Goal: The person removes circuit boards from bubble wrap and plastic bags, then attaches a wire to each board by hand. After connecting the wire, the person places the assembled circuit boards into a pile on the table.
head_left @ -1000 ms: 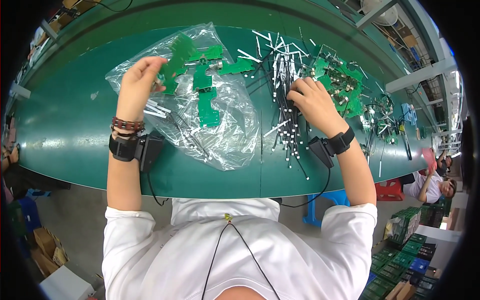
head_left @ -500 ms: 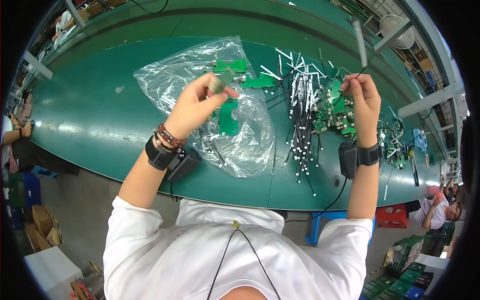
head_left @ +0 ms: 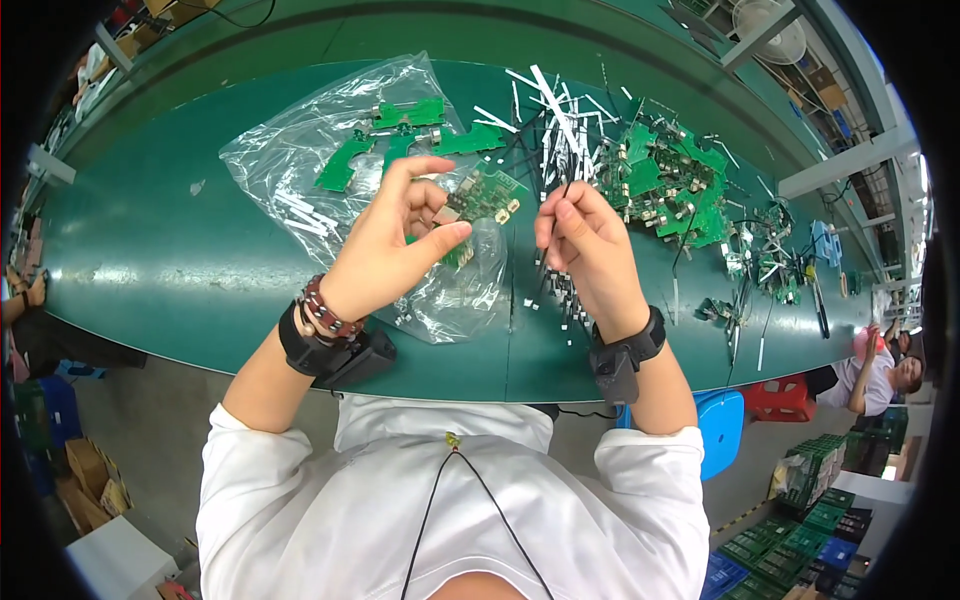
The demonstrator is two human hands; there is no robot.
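Observation:
My left hand point(head_left: 395, 220) is closed over the edge of a green circuit board point(head_left: 497, 192), which juts out past its fingertips to the right. Small metal connectors show on that board. To its right, my right hand point(head_left: 590, 235) pinches a thin black cable point(head_left: 546, 252); a white strip point(head_left: 552, 105) rises above the fingers, apparently at its upper end. Behind and below the right hand lies a bundle of black cables with white ends point(head_left: 572, 305). A clear plastic bag point(head_left: 290, 150) lies flat under the left hand, with several green boards point(head_left: 408, 114) on it.
A heap of green circuit boards point(head_left: 670, 185) sits right of the cable bundle. Farther right are loose wired parts point(head_left: 765, 255) and a dark slim tool point(head_left: 820, 305). Metal frame posts point(head_left: 830, 172) stand along the right side. A blue stool point(head_left: 720, 432) is below the table edge.
My right hand has come left from beside the board heap to the cable bundle, carrying the cable. The board in my left hand now shows its face, near the right hand. The view has shifted slightly.

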